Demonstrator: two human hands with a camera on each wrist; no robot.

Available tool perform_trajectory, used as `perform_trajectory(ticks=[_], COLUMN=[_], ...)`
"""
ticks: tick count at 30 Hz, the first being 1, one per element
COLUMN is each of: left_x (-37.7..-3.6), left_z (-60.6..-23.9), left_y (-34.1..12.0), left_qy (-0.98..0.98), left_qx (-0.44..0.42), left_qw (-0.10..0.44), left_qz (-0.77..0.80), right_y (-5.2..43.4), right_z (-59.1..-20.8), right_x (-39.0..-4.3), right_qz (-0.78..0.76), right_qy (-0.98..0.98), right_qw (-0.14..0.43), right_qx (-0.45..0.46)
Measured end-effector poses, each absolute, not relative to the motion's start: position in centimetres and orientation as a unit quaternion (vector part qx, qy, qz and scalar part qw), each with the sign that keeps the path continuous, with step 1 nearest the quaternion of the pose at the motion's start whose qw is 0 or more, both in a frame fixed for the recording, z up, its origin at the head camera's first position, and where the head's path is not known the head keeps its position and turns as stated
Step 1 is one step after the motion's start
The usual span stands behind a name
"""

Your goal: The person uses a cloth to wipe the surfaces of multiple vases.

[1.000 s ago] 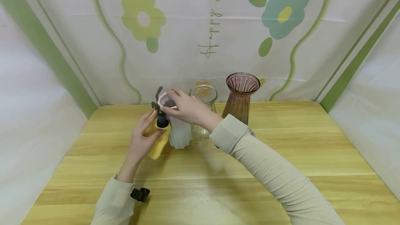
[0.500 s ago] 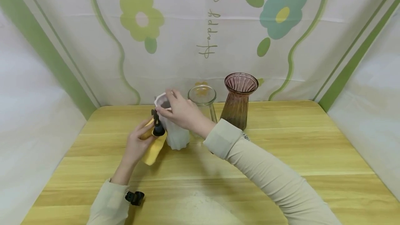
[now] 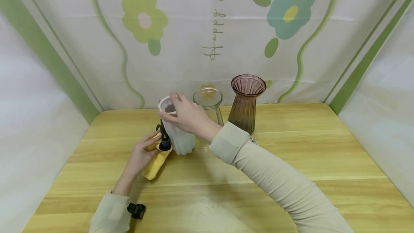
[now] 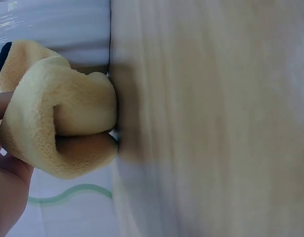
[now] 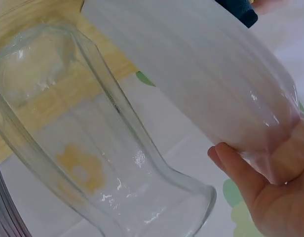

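While the right hand (image 3: 189, 116) grips the white vase (image 3: 179, 137) at its rim, the left hand (image 3: 142, 154) clutches a yellow cloth (image 3: 155, 161) against its base. Clear vase (image 3: 210, 105) stands just behind; open bench (image 3: 323, 154) lies rightward.

In the head view the right hand (image 3: 187, 116) covers the near side of the white vase's (image 3: 179, 137) rim, and the clear glass vase (image 3: 209, 100) behind it is hidden from the neck down by that hand and its sleeve. The left hand (image 3: 142, 154) hides most of the yellow cloth (image 3: 154, 163), and the small black object (image 3: 165, 143) at its fingertips is too small to identify. In the left wrist view the desk (image 4: 211, 118) is blurred, and the picture's edge cuts off all but part of the hand.
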State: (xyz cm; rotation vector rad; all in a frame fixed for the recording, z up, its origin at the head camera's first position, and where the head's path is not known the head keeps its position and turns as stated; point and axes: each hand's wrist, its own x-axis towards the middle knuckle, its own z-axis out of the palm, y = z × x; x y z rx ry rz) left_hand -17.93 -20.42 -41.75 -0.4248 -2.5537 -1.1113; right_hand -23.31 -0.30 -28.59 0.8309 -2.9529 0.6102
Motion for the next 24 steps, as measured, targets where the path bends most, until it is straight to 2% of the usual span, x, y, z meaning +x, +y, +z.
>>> perform_trajectory(ticks=[8, 15, 24], left_x=[-17.7, -17.8, -18.2], left_z=[-40.3, -38.4, -36.8], left_y=[-20.8, -19.9, -19.3], left_qy=[-0.857, -0.824, -0.812], left_qx=[-0.13, -0.151, -0.175], left_qw=[0.227, 0.29, 0.293], left_qz=[-0.445, -0.463, -0.475], right_y=[1.1, 1.8, 1.2], right_z=[-27.6, -27.9, -28.7], right_x=[-24.8, -25.3, -24.6], right_qz=[0.094, 0.111, 0.134], right_qy=[-0.939, -0.924, -0.926], right_qw=[0.001, -0.021, 0.029], right_qx=[0.331, 0.365, 0.352])
